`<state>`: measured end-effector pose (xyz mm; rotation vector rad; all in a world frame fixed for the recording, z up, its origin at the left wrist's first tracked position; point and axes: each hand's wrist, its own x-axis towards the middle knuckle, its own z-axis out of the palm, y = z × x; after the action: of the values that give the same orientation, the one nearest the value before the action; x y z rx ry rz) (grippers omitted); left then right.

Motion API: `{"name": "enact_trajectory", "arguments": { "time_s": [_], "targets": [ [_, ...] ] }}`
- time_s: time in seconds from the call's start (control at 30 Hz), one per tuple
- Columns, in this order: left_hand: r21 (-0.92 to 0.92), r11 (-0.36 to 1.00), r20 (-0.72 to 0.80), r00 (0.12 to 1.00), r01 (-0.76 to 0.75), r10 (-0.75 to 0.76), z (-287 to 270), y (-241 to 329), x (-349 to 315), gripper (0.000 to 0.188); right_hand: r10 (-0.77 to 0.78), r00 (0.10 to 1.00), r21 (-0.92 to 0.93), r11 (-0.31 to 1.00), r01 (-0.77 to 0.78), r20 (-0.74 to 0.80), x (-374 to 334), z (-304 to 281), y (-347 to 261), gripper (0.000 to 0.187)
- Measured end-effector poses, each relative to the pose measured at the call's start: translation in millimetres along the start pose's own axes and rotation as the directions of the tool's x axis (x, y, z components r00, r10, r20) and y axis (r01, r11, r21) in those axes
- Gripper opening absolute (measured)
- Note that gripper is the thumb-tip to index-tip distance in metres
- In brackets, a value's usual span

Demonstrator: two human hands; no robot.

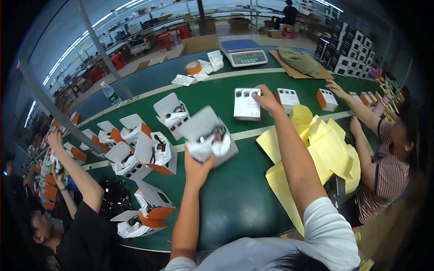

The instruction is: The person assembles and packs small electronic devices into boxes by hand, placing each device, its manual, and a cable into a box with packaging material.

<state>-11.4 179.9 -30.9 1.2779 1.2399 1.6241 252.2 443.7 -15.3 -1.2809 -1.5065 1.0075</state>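
My left hand (197, 168) grips a white box (226, 153) from its near side. The box's lid stands open, and white wrapping with a dark cable or device shows inside. Farther right, my right hand (268, 98) holds a closed white box (247, 109) with dark pictures by its upper right corner, thumb on its face. Several open white-and-orange boxes (163, 158) with wrapped contents stand to the left. Beside my right forearm lies a pile of yellow sheets (323, 147). Two more closed boxes (288, 97) stand beyond my right hand.
A co-worker (74, 235) on the left handles items near black cables (120, 198). Another co-worker (389, 158) on the right reaches across the green table (235, 198). At the back are a scale (244, 53), orange tape (193, 67), a bottle (110, 93) and stacked boxes (348, 47).
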Motion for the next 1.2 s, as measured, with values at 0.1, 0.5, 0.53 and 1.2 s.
{"name": "enact_trajectory", "arguments": {
  "time_s": [0.1,0.5,0.53,1.2],
  "targets": [
    [0.035,0.997,0.031,0.997,0.07,-0.071,-31,20,-64,0.083,0.119,0.98,-0.166,0.982,-0.092,0.16,9,49,21,0.045],
    [0.643,0.652,-0.063,0.82,-0.403,0.569,-49,8,-168,0.076,-0.208,0.969,0.265,0.95,0.167,0.136,-242,62,-67,0.034],
    [0.686,0.501,0.214,0.805,-0.527,0.553,-58,10,-169,0.062,-0.284,0.947,0.389,0.897,0.209,0.148,-267,66,-52,0.035],
    [0.486,0.812,-0.213,0.857,-0.323,0.469,-60,49,-142,0.019,-0.42,0.827,0.146,0.907,0.394,0.373,-318,96,-40,0.031]
  ]
}}
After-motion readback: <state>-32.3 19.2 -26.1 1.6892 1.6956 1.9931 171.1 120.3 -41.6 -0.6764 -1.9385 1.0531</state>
